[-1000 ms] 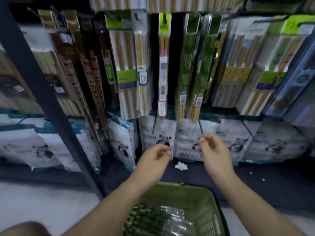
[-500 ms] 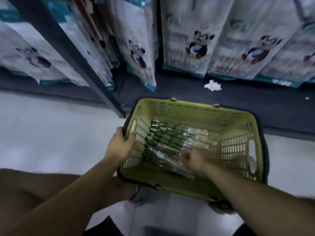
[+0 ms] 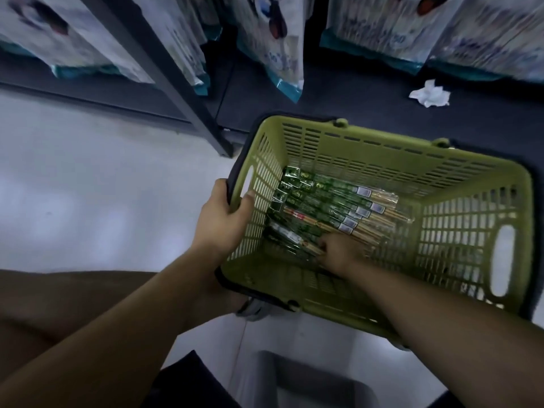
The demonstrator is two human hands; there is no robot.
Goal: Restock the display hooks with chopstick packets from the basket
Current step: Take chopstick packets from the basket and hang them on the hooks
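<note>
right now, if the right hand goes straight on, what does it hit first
The right hand would first meet the chopstick packets in the basket; it may be touching the nearest one.

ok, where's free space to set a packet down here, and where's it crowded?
Free: pale floor left of the basket, bordered by the rack post and left hand; dark shelf base between the basket's far rim and the crumpled paper. Crowded: basket floor, chopstick packets nearly wall to wall, right hand among them.
</note>
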